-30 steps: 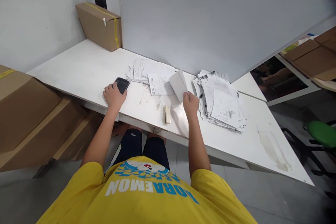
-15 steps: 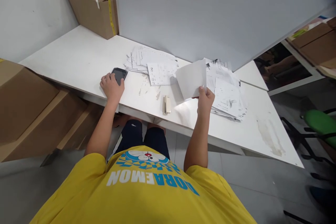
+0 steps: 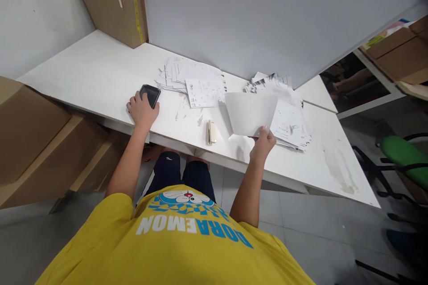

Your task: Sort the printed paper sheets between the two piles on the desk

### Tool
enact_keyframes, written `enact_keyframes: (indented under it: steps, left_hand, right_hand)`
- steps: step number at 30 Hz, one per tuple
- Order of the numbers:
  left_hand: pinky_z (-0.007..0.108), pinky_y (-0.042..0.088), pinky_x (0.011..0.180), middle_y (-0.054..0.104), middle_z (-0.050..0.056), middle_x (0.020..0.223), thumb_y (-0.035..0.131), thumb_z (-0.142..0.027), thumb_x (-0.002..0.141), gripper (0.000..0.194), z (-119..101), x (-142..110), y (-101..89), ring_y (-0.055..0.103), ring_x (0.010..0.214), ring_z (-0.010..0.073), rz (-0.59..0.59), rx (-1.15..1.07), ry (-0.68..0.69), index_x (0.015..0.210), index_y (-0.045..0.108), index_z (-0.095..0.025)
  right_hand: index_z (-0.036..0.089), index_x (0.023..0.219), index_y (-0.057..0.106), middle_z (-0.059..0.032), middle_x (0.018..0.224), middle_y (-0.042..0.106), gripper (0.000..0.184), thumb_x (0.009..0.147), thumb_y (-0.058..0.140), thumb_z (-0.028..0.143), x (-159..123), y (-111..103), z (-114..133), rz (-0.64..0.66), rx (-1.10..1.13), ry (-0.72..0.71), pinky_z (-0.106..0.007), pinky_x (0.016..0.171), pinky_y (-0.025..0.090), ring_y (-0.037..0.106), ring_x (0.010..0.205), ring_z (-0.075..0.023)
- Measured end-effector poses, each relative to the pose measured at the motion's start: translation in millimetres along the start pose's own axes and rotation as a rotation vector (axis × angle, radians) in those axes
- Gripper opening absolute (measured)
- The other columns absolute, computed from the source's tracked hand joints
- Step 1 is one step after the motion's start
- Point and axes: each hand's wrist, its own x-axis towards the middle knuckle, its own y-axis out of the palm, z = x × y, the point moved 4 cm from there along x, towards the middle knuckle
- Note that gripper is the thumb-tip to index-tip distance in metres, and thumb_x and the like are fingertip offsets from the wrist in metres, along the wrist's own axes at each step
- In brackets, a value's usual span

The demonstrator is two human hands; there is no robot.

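Note:
My left hand lies at the front edge of the white table, its fingers and thumb curled round a black smartphone that rests on the tabletop. My right hand pinches the near edge of a white sheet of paper, which is raised above the table. The side facing me looks blank. Behind and to the right of it is a thick stack of printed papers, partly covered by the sheet. Between my hands a cream stapler lies on the table.
Another pile of papers sits by the back wall, with a printed sheet in front. A taped cardboard box stands in the table's back left corner. More cardboard boxes are at the left, and a green chair is at the right.
The sheet in my right hand has swung from steeply tilted to more level, shifting slightly right and toward me. My left hand stays on the smartphone.

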Motion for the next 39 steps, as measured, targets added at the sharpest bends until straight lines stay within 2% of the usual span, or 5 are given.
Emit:
enact_keyframes:
  steps: [9,17,26,32,39]
  left_hand:
    - [0.064,0.031,0.116,0.037,0.022,0.162,0.056,-0.043,0.088,0.064,-0.9,1.7,-1.8,0.038,0.141,0.0477,0.084,-0.002,0.014,0.145,0.050,-0.014]
    - [0.064,0.036,0.113,0.051,0.020,0.148,0.066,-0.039,0.079,0.065,6.4,19.1,1.7,0.043,0.134,0.0475,0.154,-0.024,-0.070,0.139,0.053,-0.017]
    - [0.062,0.034,0.116,0.046,0.016,0.153,0.075,-0.039,0.070,0.073,9.1,31.5,1.4,0.037,0.141,0.0479,0.269,-0.038,-0.219,0.138,0.052,-0.023]
    - [0.061,0.035,0.116,0.048,0.018,0.152,0.072,-0.040,0.075,0.069,7.6,26.0,-0.2,0.040,0.139,0.0473,0.208,-0.036,-0.180,0.139,0.052,-0.022]
    - [0.061,0.036,0.116,0.047,0.018,0.152,0.068,-0.042,0.080,0.067,6.3,21.4,-0.9,0.041,0.139,0.0465,0.188,-0.015,-0.141,0.142,0.050,-0.020]
  right_hand:
    - [0.022,0.078,0.052,0.0048,0.072,0.042,0.048,0.069,0.068,0.066,-6.1,-7.2,-33.4,-0.029,0.027,0.110,-0.024,0.055,0.053,0.045,0.068,-0.0107]
    - [0.021,0.080,0.053,0.0054,0.073,0.041,0.049,0.070,0.066,0.067,-9.6,-0.8,-46.0,-0.012,0.010,0.147,-0.021,0.055,0.045,0.044,0.067,-0.0096]
    - [0.021,0.077,0.054,0.0050,0.071,0.043,0.048,0.075,0.068,0.067,-13.5,-2.5,-43.6,-0.003,-0.008,0.128,-0.022,0.059,0.041,0.041,0.067,-0.0100]
    - [0.020,0.076,0.056,0.0053,0.070,0.043,0.048,0.071,0.072,0.065,-17.2,0.3,-37.7,0.007,0.052,0.148,-0.021,0.056,0.042,0.042,0.065,-0.0092]
    - [0.023,0.070,0.051,0.0090,0.052,0.039,0.052,0.070,0.071,0.070,-21.0,2.7,-34.6,0.026,0.056,0.175,-0.023,0.044,0.037,0.043,0.045,-0.0088]
